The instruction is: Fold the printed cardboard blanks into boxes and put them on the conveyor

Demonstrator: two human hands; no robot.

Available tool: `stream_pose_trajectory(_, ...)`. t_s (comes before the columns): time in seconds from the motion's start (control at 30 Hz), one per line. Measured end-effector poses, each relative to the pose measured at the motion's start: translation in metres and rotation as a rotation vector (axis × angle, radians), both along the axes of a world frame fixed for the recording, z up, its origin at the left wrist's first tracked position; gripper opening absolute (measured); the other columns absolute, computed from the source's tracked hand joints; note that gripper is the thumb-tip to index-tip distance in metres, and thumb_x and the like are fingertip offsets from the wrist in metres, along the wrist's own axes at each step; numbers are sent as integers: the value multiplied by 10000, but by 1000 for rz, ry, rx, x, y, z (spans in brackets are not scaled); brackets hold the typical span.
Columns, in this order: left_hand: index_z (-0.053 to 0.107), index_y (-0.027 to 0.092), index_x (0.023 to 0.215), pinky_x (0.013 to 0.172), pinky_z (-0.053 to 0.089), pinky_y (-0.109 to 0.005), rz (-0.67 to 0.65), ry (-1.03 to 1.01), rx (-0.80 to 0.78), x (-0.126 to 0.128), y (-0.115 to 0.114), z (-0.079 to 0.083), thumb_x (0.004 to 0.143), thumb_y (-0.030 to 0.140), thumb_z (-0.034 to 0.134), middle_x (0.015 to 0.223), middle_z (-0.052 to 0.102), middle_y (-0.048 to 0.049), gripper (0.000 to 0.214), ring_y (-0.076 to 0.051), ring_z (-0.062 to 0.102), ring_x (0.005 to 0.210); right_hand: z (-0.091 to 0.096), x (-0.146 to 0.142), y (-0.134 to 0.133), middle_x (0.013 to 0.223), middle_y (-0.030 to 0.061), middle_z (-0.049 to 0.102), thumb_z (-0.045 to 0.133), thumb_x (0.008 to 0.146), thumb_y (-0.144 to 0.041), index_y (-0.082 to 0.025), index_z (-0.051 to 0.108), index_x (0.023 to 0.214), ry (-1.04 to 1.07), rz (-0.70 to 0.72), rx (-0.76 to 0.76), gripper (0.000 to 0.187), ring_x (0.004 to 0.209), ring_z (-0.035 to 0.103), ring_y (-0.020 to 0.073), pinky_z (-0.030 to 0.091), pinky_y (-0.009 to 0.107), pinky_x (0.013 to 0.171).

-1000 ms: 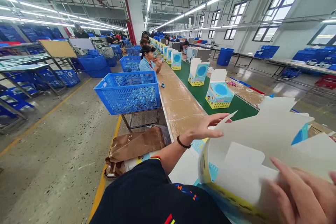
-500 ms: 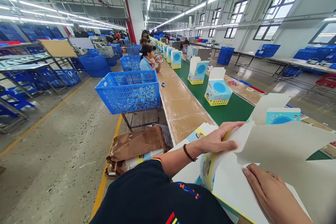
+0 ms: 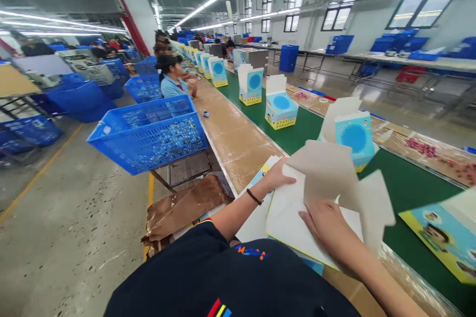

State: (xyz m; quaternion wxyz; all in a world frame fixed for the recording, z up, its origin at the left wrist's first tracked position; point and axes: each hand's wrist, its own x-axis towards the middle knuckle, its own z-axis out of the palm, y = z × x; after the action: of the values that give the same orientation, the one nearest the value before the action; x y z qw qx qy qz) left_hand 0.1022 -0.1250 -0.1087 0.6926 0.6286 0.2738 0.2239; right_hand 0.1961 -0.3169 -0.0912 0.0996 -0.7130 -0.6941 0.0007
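A partly folded cardboard box (image 3: 288, 208) lies in front of me with its plain white inside up and its flaps (image 3: 330, 166) standing. My left hand (image 3: 278, 176) is closed on its far left edge, thumb on the white side and fingers mostly hidden. Lower on the white panel, my right hand (image 3: 327, 220) is bent against the crease at the base of the flaps, closed around the board there; some fingertips are hidden. Under the box are more flat printed box sheets (image 3: 253, 218). An upright blue box (image 3: 355, 141) with open flaps stands just beyond.
Several printed boxes (image 3: 281, 109) stand along the green conveyor belt (image 3: 401, 198). Another printed box (image 3: 442, 237) is at the right edge. A blue crate (image 3: 148, 133) full of small packets stands left of the brown tabletop (image 3: 234, 129), near a seated co-worker (image 3: 173, 79). Brown wrapping paper (image 3: 186, 208) lies below.
My view has turned right. The box panel that my left hand held up and curled now lies flatter, and that hand grips its edge. My right hand stays at the flap crease.
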Motion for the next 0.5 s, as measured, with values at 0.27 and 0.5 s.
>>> stream_pose_trajectory(0.27, 632, 193, 917, 952, 548, -426, -46, 84, -137, -2, 3, -38, 510, 135, 823, 948, 768, -50, 453, -268, 693, 971, 51, 13, -64, 1246, 121, 708, 461, 1052, -310, -255, 679, 1234, 238, -370, 717, 289, 1214, 656, 283, 507, 497, 1094)
stream_pose_trajectory(0.5, 642, 184, 982, 905, 537, -381, -125, 52, -196, 0, -4, -31, 431, 254, 899, 992, 788, -60, 612, -261, 711, 969, -8, 75, -51, 1513, 171, 557, 653, 813, -660, -199, 468, 1479, 1310, -760, 424, 830, 1408, 545, 319, 461, 512, 1182)
